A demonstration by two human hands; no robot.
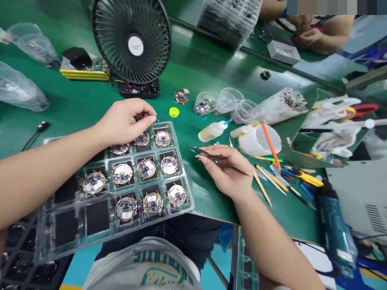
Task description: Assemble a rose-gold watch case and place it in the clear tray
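Observation:
My left hand [130, 119] is over the far edge of a see-through plastic tray [187, 189], thumb and forefinger pinched together. A tiny dark speck shows by the fingertips, too small to name. Several round watch movements in gold-coloured cases, such as one watch case [146, 168], lie in the tray's black-lined pockets. The hand partly hides two of them. To the right of the tray, my right hand [229, 169] grips dark tweezers [223, 163] whose tips point left, apart from the tray.
A black fan [133, 44] stands behind the tray. A lime-green ring [173, 112] and a loose watch movement [181, 97] lie on the green table. Rightward are a glue bottle [211, 131], a white cup [260, 141], scattered tools and a teal heat gun [337, 225]. Another person's hands [308, 38] work beyond.

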